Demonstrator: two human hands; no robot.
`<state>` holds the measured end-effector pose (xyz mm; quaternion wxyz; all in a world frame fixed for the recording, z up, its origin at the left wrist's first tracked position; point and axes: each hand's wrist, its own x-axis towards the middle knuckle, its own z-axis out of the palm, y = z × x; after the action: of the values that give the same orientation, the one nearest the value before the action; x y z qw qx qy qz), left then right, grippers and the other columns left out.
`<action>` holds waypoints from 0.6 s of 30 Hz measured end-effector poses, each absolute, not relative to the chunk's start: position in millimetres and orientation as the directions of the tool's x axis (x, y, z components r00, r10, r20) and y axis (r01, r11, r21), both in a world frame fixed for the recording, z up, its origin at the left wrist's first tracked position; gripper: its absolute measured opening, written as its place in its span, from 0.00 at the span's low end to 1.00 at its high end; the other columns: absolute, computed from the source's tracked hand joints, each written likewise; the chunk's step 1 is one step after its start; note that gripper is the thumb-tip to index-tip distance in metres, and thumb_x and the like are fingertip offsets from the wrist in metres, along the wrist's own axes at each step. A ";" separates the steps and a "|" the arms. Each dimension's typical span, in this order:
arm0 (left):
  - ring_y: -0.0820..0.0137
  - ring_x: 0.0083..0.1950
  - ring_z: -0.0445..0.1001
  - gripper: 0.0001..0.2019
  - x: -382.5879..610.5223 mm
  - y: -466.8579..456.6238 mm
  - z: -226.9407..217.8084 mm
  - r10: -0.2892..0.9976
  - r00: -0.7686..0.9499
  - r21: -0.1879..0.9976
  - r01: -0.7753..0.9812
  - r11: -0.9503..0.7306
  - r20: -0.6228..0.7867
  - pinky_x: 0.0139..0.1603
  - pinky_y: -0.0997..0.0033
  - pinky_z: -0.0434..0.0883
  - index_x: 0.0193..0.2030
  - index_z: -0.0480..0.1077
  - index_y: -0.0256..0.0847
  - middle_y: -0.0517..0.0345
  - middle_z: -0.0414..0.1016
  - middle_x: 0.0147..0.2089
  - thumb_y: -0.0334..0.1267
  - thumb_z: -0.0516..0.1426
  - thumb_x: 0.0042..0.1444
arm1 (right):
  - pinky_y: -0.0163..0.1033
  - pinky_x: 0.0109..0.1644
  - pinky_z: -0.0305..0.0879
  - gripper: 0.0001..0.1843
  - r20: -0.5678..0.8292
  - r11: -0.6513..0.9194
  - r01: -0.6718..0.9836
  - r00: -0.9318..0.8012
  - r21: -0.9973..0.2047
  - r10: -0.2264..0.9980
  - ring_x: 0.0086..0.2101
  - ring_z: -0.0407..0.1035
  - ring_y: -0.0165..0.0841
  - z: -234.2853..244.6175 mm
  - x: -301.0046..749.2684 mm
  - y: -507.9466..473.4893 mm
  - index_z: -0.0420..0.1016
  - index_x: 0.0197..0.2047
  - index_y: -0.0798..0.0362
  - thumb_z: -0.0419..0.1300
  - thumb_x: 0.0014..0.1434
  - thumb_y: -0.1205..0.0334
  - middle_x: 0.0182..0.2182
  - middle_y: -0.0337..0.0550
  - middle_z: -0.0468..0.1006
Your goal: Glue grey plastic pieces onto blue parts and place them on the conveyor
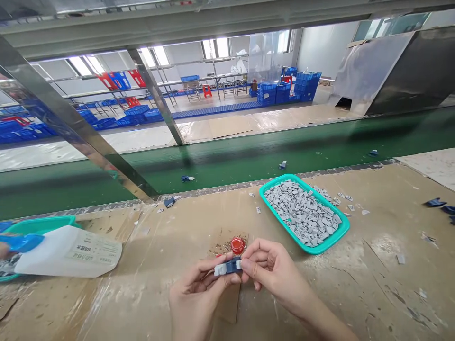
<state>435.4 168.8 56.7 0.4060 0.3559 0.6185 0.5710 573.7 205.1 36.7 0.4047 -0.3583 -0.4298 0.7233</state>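
My left hand (199,296) is closed on a small dark blue plastic part (231,266) with a pale grey end, held level between thumb and fingers. At the other end of that part, my right hand (272,267) pinches a small pale grey plastic piece (238,264), which touches the blue part. The right fingertips hide some of it. Just beyond my hands stands a small round red cap-like object (237,245), with brownish specks around it. A turquoise basket (265,196) at the right holds many small grey pieces (302,213).
A green conveyor belt (227,166) runs across, carrying a few blue-and-white parts (187,178). At left, another person's hand (3,250) is beside a white plastic bottle (71,251) over a turquoise basket (64,221). Loose grey pieces dot the brown tabletop (159,265). A metal post (106,161) slants down.
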 end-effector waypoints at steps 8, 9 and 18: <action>0.59 0.39 0.78 0.08 425.5 178.4 50.7 0.969 -0.238 0.993 0.070 0.092 -0.073 0.41 0.64 0.76 0.29 0.78 0.45 0.56 0.81 0.35 0.32 0.67 0.38 | 0.33 0.30 0.64 0.19 -0.197 -0.378 -0.256 -0.532 -0.890 0.824 0.24 0.68 0.29 28.7 572.0 205.9 0.60 0.38 0.51 0.62 0.54 0.49 0.22 0.35 0.74; 0.59 0.40 0.77 0.09 424.3 181.5 48.7 0.976 -0.196 0.992 0.063 0.106 -0.092 0.42 0.64 0.76 0.32 0.78 0.45 0.55 0.80 0.36 0.34 0.66 0.39 | 0.34 0.32 0.64 0.19 -0.190 -0.370 -0.274 -0.514 -0.888 0.837 0.25 0.69 0.29 30.0 570.9 206.7 0.60 0.37 0.51 0.62 0.54 0.49 0.23 0.36 0.75; 0.66 0.56 0.65 0.32 399.8 238.5 33.1 0.991 0.118 0.934 0.343 -0.098 0.061 0.60 0.57 0.56 0.69 0.33 0.50 0.51 0.65 0.56 0.42 0.47 0.63 | 0.43 0.42 0.62 0.10 0.141 0.059 0.503 0.125 -0.862 0.982 0.40 0.67 0.40 29.2 636.8 245.0 0.72 0.42 0.48 0.53 0.62 0.55 0.38 0.44 0.76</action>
<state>399.8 238.5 33.1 0.4088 0.6261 0.5327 0.3964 636.8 245.0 29.2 0.4176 -0.6229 -0.5961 0.2868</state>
